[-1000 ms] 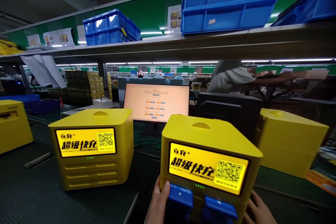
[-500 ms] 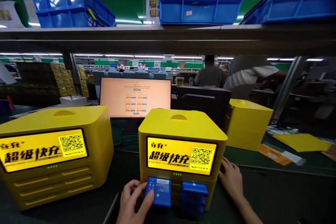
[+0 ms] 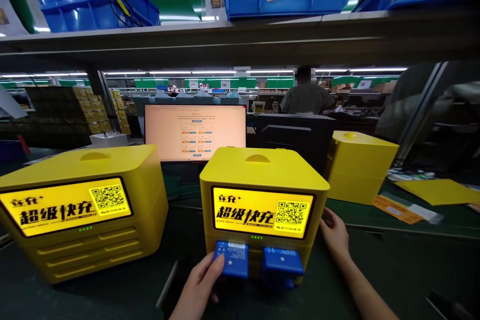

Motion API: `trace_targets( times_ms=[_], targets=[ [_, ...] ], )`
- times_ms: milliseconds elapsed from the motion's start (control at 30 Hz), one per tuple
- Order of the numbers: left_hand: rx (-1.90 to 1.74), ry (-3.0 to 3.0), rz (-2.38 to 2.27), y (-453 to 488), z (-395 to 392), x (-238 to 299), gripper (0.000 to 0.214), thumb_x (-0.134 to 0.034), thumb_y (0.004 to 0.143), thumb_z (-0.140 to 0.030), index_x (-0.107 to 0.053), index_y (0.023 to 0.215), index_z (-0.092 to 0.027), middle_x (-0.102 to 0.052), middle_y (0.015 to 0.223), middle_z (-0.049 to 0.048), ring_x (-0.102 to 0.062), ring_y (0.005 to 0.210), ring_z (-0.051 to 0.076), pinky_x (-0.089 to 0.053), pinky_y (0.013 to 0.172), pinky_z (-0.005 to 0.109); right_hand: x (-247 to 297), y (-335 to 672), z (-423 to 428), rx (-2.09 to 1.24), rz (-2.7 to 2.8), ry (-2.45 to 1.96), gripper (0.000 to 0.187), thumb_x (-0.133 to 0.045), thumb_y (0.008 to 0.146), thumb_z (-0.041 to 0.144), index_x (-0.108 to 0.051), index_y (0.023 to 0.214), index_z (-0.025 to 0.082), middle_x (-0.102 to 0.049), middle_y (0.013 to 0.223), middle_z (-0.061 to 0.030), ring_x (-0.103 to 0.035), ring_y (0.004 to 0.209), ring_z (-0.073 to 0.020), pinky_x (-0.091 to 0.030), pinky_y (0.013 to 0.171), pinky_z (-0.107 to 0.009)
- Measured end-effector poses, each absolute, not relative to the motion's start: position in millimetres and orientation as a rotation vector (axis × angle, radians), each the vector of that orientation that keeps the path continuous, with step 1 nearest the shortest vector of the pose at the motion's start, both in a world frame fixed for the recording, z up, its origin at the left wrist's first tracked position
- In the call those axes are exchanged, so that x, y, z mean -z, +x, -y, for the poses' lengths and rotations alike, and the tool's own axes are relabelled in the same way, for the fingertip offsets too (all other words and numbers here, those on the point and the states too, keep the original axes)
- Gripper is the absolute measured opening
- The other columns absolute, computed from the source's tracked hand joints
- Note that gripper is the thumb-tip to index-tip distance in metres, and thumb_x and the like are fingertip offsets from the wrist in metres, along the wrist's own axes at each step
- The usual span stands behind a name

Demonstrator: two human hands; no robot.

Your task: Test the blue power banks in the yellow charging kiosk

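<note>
Here the left hand (image 3: 202, 285) pinches a blue power bank (image 3: 231, 259) by its left edge, thumb on its face, where it sticks out of the left slot of the middle yellow charging box (image 3: 262, 170). The right hand (image 3: 333, 235) lies flat and open against that box's right side. A second blue power bank (image 3: 282, 261) juts out just beside the first. The box stands near the front edge of the dark bench (image 3: 393, 265), before a lit monitor (image 3: 195, 132).
</note>
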State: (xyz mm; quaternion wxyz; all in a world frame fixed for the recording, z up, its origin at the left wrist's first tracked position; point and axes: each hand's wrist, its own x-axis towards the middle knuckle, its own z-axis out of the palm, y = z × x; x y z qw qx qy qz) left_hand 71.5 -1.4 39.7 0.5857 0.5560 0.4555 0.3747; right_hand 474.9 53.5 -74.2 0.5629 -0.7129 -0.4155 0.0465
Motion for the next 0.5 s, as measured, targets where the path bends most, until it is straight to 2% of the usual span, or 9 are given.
trace_targets(
  times_ms=[167, 333, 500],
  targets=[
    [-0.866, 1.286, -1.048, 70, -1, -38, 0.078, -0.056, 0.061, -0.080, -0.062, 0.103, -0.014, -0.061, 0.087, 0.0092, -0.053, 0.082, 0.025, -0.042, 0.049, 0.023, 75, 427, -3, -0.325, 0.968, -1.556, 0.054, -0.051, 0.075, 0.053, -0.052, 0.115, 0.017, -0.059, 0.115, -0.0098, -0.058, 0.102, -0.0273, -0.051, 0.084, -0.035],
    [-0.852, 1.287, -1.053, 71, 1, -39, 0.075, -0.058, 0.062, -0.077, -0.063, 0.103, -0.015, -0.061, 0.089, 0.0091, -0.053, 0.081, 0.025, -0.040, 0.049, 0.022, 61, 370, 49, -0.650, 0.980, -1.513, 0.050, -0.050, 0.079, 0.059, -0.056, 0.113, 0.023, -0.057, 0.121, -0.0052, -0.049, 0.114, -0.0262, -0.045, 0.093, -0.034],
    [-0.906, 1.243, -1.091, 69, 4, -39, 0.065, -0.057, 0.067, -0.074, -0.066, 0.090, -0.014, -0.059, 0.078, 0.0058, -0.050, 0.074, 0.021, -0.040, 0.054, 0.023, 49, 353, 56, -0.720, 1.038, -1.478, 0.052, -0.047, 0.081, 0.060, -0.057, 0.112, 0.020, -0.056, 0.121, -0.0073, -0.044, 0.118, -0.0276, -0.039, 0.099, -0.037]
  ],
)
